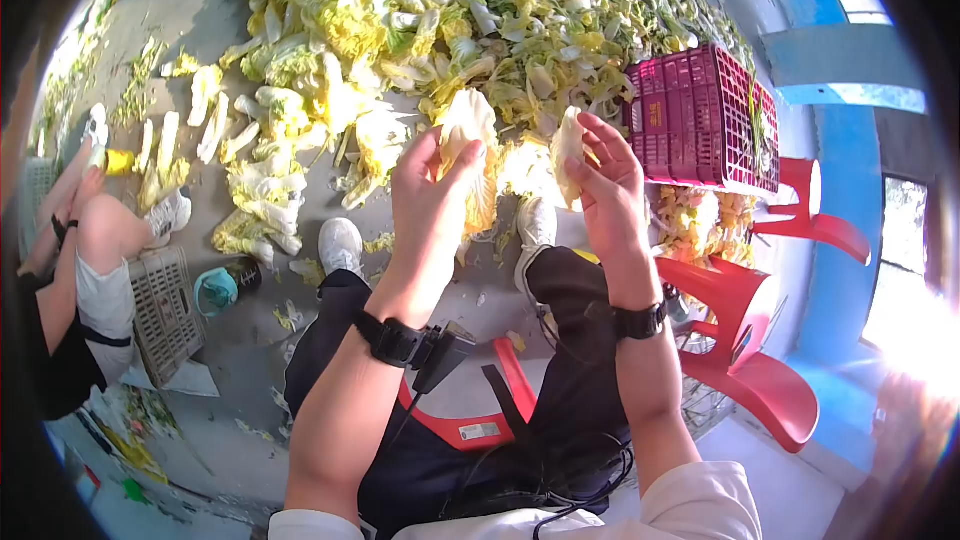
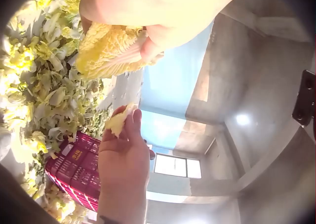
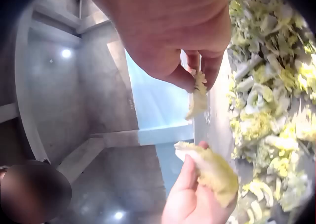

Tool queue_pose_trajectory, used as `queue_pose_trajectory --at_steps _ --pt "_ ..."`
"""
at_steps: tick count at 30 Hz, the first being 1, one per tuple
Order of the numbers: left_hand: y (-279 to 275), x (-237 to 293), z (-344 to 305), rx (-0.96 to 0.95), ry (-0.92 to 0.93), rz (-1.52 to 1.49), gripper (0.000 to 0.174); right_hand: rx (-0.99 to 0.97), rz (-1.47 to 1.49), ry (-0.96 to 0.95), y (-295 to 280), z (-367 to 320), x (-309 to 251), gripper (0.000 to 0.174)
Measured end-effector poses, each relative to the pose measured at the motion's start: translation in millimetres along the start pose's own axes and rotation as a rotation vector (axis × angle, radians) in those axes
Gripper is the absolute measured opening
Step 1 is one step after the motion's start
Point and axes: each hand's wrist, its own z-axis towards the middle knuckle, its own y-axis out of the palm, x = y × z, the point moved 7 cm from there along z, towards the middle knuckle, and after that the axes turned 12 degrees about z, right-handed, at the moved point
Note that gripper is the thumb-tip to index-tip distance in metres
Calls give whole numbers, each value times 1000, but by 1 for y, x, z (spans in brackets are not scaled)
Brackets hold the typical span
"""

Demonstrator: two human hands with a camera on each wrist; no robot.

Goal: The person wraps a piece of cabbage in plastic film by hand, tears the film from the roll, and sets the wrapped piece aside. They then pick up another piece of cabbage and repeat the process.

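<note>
In the head view my left hand (image 1: 425, 210) grips a yellow-white napa cabbage leaf (image 1: 476, 145) between thumb and fingers, held up above the floor. To its right, my right hand (image 1: 615, 200) pinches a smaller, pale piece of cabbage leaf (image 1: 565, 155). A gap separates the two pieces. The left wrist view shows the crinkled yellow face of the larger leaf (image 2: 111, 51) below the left thumb. From the right wrist, the small piece (image 3: 199, 98) hangs from the fingertips, above the larger leaf (image 3: 215, 172) lying along the left fingers.
A large heap of cabbage leaves (image 1: 350, 30) covers the floor ahead. At right stand a magenta plastic crate (image 1: 680, 120) and red chairs (image 1: 740, 340). Another person's leg (image 1: 105, 235), a grey crate (image 1: 170, 315) and a teal-topped container (image 1: 217, 292) are at left.
</note>
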Motion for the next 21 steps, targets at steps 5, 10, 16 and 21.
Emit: queue_pose_trajectory --at_steps 5,10,16,21 --pt "18 -25 2 -112 -19 137 25 -39 168 15 -15 15 6 51" --pt "33 -29 10 -103 -41 100 25 -163 247 152 13 4 16 56" --pt "45 -39 14 -90 -108 87 25 -188 -188 -109 20 8 33 46" --pt "50 -47 12 -60 -175 -74 31 -149 -385 -154 26 2 24 44"
